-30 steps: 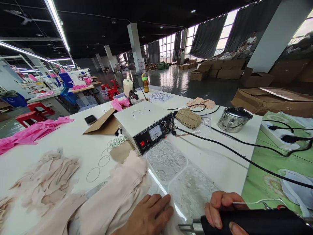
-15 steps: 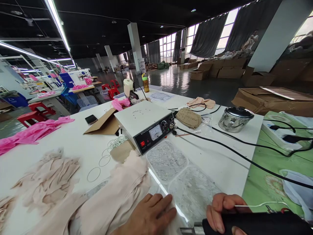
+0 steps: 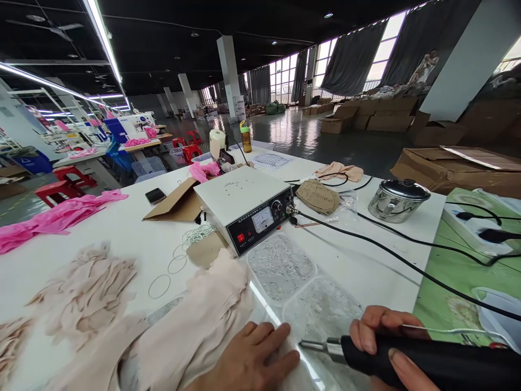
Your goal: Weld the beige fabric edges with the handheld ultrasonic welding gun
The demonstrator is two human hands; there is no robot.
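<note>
My left hand (image 3: 254, 358) lies with its fingers stretched out on a clear plastic template (image 3: 280, 266), over its bright edge. Beige fabric pieces (image 3: 199, 320) are heaped right beside it, on its left. My right hand (image 3: 386, 336) is wrapped round a black handheld ultrasonic tool (image 3: 431, 361), whose narrow metal tip points left toward my left fingertips, a short way apart from them. Behind the hands stands the white ultrasonic power unit (image 3: 244, 203) with a dial and a red switch; a black cable is plugged into its front.
More beige fabric (image 3: 91, 293) and pink cloth (image 3: 61, 217) lie on the left. Light elastic loops (image 3: 177, 263) sit near the unit. Brown card patterns (image 3: 317, 196), a lidded steel pot (image 3: 399, 200) and a power strip (image 3: 472, 228) are on the right, with cables running across.
My right hand has raised the ultrasonic tool, so more of its metal tip and body shows. My left hand has stayed almost in place; the view has shifted slightly.
</note>
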